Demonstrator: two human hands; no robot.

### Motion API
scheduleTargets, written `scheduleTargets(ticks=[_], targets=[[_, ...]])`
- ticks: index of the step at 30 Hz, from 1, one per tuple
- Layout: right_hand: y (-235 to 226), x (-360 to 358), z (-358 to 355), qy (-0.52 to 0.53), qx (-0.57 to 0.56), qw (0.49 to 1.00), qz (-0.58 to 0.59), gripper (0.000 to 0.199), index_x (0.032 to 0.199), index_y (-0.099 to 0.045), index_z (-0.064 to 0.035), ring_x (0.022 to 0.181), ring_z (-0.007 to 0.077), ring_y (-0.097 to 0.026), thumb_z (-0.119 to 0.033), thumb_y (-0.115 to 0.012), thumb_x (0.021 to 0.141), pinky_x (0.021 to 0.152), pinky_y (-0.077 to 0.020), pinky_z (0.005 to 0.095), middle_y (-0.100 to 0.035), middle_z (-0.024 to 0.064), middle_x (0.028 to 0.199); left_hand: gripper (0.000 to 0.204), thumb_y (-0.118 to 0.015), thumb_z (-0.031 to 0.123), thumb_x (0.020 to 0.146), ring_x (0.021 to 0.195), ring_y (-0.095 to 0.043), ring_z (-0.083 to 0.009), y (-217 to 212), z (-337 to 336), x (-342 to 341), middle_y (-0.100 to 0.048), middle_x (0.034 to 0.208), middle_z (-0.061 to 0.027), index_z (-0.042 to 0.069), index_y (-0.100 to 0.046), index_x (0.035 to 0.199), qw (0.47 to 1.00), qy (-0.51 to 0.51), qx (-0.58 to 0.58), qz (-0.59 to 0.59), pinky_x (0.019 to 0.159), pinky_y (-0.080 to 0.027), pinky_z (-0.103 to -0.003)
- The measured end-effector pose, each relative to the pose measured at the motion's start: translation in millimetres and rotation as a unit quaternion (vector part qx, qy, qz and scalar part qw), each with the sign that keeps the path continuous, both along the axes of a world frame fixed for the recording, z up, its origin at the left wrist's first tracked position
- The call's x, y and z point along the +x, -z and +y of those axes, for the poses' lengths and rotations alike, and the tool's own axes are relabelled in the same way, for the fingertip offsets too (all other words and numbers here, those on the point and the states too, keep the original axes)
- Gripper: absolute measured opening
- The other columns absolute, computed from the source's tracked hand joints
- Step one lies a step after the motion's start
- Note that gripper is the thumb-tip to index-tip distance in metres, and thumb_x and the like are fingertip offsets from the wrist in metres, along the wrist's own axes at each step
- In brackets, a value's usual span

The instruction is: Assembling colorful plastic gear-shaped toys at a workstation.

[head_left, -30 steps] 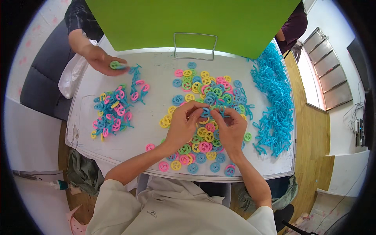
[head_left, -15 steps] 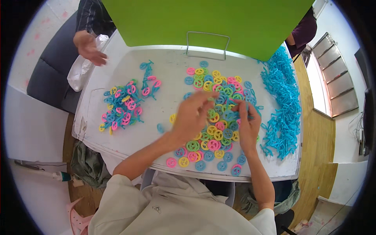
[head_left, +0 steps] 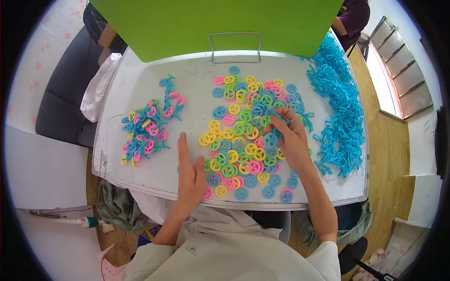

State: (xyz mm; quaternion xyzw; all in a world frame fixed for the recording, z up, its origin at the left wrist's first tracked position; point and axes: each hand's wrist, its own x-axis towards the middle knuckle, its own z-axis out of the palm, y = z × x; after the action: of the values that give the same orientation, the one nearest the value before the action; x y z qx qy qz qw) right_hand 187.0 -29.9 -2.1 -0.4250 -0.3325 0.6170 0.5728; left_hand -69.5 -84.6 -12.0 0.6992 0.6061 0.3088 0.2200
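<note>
Here, right fingers (head_left: 283, 127) hold blue plastic (head_left: 273, 112); a white bag (head_left: 99, 91) hides its contents.

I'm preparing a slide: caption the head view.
Right hand pinching a blue plastic piece over multicoloured wheels, the left hand open beside them.

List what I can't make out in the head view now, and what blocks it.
- Head view: the part of the blue stick inside the right hand, covered by that hand.
- Head view: the lowest wheels in the middle wheel pile, buried under others.
- Head view: whatever is behind the green board, blocked by it.
- Head view: the small mark on the shirt, too small to make out.
</note>
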Motion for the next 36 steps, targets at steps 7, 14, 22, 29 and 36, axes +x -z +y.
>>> scheduleTargets(ticks=[7, 14, 22, 29, 36], targets=[[-3, 8, 1, 0.02, -0.054, 0.989, 0.139, 0.019, 0.107, -0.051, -0.0025, 0.066, 0.0108, -0.05, -0.007, -0.058, 0.091, 0.062, -0.0439, 0.0262, -0.05, 0.0003, 0.079, 0.041, -0.05, 0.008, 0.093, 0.116, -0.049, -0.0234, -11, 33, -21, -0.043, 0.136, -0.015, 0.003, -0.043, 0.133, 0.957, -0.041, 0.044, -0.285, 0.093, -0.042, -0.034], [-1, 6, 3, 0.014, -0.014, 1.0, 0.004, 0.02, 0.108, -0.053, -0.0038, 0.067, 0.0097, -0.052, -0.012, -0.06, 0.091, 0.064, -0.043, 0.0237, -0.052, 0.0001, 0.079, 0.028, -0.071, -0.001, 0.073, 0.083, -0.053, -0.0164, -10, 15, -26, -0.054, 0.091, -0.0064, 0.004, -0.065, 0.1, 0.998, -0.036, -0.033, 0.033, 0.067, -0.043, -0.027], [-4, 2, 1, 0.001, 0.026, 0.987, -0.16, 0.023, 0.104, -0.062, 0.0016, 0.08, 0.0085, -0.061, -0.005, -0.069, 0.084, 0.073, -0.0487, 0.0222, -0.066, 0.0046, 0.089, 0.017, -0.065, 0.001, 0.083, 0.072, -0.061, -0.0118, -37, 50, 17, -0.063, 0.083, -0.0052, 0.0, -0.058, 0.099, 0.953, 0.011, -0.079, -0.293, 0.06, -0.05, -0.025], [2, -4, -3, 0.012, 0.063, 0.978, -0.2, 0.021, 0.104, -0.066, 0.0025, 0.081, 0.0075, -0.061, -0.002, -0.069, 0.084, 0.071, -0.0488, 0.0204, -0.067, 0.0042, 0.09, 0.014, -0.06, 0.007, 0.09, 0.082, -0.062, -0.0117, -35, 92, 79, -0.062, 0.092, -0.0067, 0.0, -0.054, 0.101, 0.888, 0.186, -0.225, -0.355, 0.065, -0.054, -0.026], [10, -12, -6, 0.044, 0.106, 0.957, -0.265, 0.018, 0.098, -0.068, -0.0016, 0.071, 0.0058, -0.056, -0.01, -0.071, 0.082, 0.06, -0.0432, 0.022, -0.065, 0.0018, 0.081, 0.01, -0.058, 0.004, 0.091, 0.076, -0.062, -0.0115, -22, 89, 82, -0.061, 0.083, -0.0067, -0.001, -0.05, 0.094, 0.878, 0.145, -0.204, -0.409, 0.064, -0.055, -0.026]])
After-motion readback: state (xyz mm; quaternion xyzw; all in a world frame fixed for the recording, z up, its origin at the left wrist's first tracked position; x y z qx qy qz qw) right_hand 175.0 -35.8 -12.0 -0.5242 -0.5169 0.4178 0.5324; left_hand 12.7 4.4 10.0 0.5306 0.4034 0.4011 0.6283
